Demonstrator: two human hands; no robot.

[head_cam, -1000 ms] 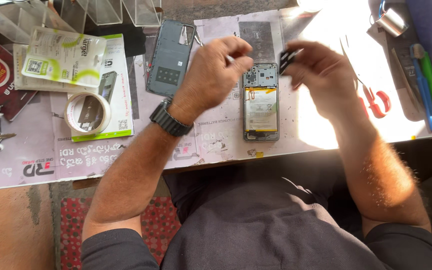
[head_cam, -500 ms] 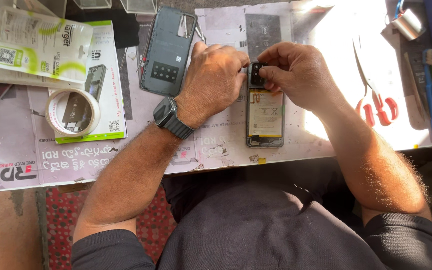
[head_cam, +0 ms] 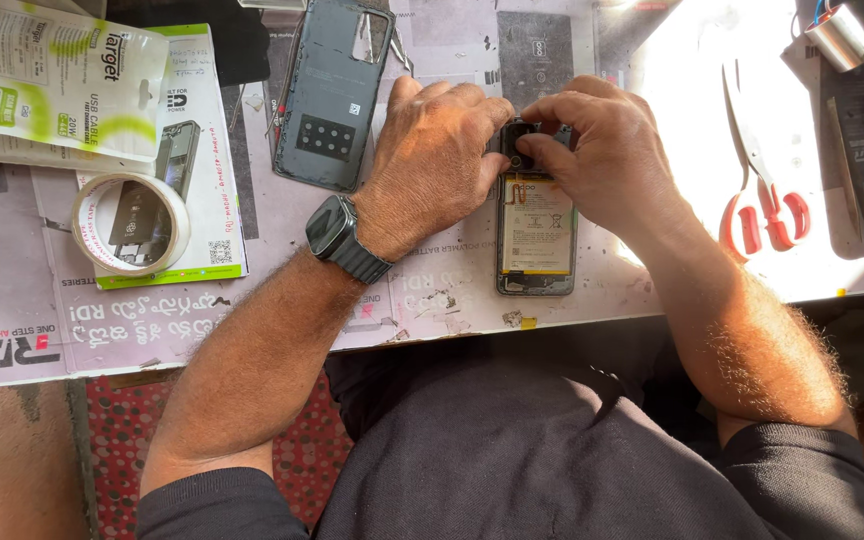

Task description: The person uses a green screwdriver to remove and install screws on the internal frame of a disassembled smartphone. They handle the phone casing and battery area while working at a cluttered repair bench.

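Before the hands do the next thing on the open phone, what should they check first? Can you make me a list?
1. Open phone lies flat on the table, not hanging over the edge: ok.
2. Left hand steadies the phone's top end: ok.
3. Right hand fingertips sit on the small dark part at the top: ok.
4. Is that part seated properly? Fingers hide it: cannot tell.
5. Back cover lies aside, left of the hands, out of the way: ok.
6. Scissors lie close to the right forearm: ok for now, but watch them.
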